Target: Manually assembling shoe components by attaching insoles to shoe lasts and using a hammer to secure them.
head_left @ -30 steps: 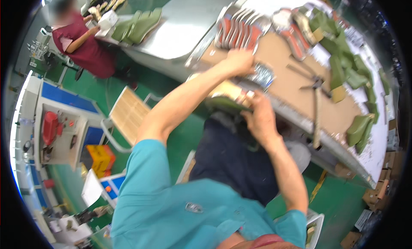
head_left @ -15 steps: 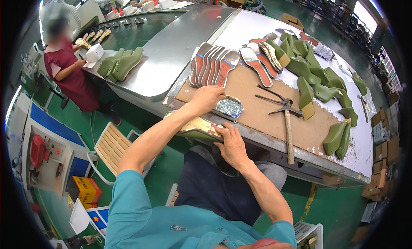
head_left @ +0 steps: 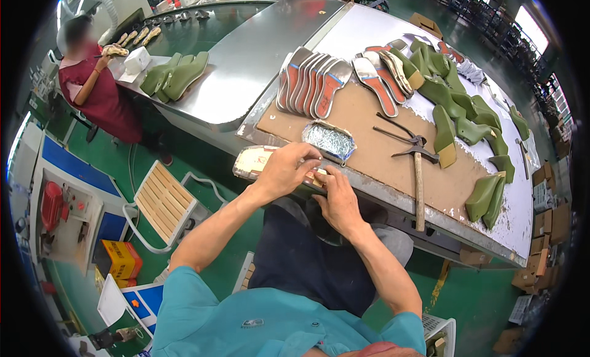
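A shoe last (head_left: 251,161) with a cream insole board on its upturned face lies across my lap, close to the bench edge. My right hand (head_left: 339,201) is closed round its right end, thumb and fingers gripping the edge. Over the middle of the last, my left hand (head_left: 286,174) is closed, fingertips pinched together near the right fingertips; anything between them is too small to see. Just beyond the hands, a shallow tray of small metal tacks (head_left: 330,141) sits on the bench.
Lasting pincers (head_left: 410,139) and a wooden-handled hammer (head_left: 419,191) lie on the brown board (head_left: 375,157). Behind the tray stands a row of insoles (head_left: 313,83). Green lasts (head_left: 458,105) are heaped at the right. A co-worker (head_left: 101,92) holds a shoe piece at the far left.
My left hand has come back from beside the tack tray onto the last, meeting my right fingers. The co-worker has raised a shoe piece. The whole view has shifted slightly.
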### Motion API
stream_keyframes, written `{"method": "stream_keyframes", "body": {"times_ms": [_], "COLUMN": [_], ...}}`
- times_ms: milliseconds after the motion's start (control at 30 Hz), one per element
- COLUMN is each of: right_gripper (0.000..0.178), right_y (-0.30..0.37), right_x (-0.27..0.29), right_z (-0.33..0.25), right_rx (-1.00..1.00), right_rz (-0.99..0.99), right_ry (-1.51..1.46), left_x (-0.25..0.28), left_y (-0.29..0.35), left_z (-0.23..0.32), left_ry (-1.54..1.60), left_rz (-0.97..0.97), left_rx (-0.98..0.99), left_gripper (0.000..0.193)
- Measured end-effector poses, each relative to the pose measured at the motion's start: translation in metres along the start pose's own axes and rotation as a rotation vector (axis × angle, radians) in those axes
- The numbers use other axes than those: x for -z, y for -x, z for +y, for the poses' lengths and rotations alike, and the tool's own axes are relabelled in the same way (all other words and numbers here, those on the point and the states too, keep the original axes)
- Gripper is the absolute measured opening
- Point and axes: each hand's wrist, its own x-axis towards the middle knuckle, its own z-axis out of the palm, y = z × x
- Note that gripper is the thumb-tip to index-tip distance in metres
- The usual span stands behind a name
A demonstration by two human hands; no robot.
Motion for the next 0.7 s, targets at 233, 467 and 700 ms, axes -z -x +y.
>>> {"method": "stream_keyframes", "body": {"times_ms": [233, 467, 700], "right_gripper": [0.049, 0.04, 0.04], "right_y": [0.001, 0.049, 0.071], "right_x": [0.085, 0.135, 0.149], "right_z": [0.031, 0.108, 0.107], "right_rx": [-0.274, -0.506, -0.531], "right_rz": [0.131, -0.076, 0.245], "right_ry": [0.184, 0.696, 0.25], "left_x": [0.006, -0.006, -0.014], "left_y": [-0.005, -0.01, -0.01], "left_z": [0.001, 0.007, 0.008], "left_ry": [0.085, -0.188, -0.277], "left_rz": [-0.13, -0.237, -0.276], "left_rx": [0.228, 0.244, 0.235], "left_gripper": [0.014, 0.018, 0.017]}}
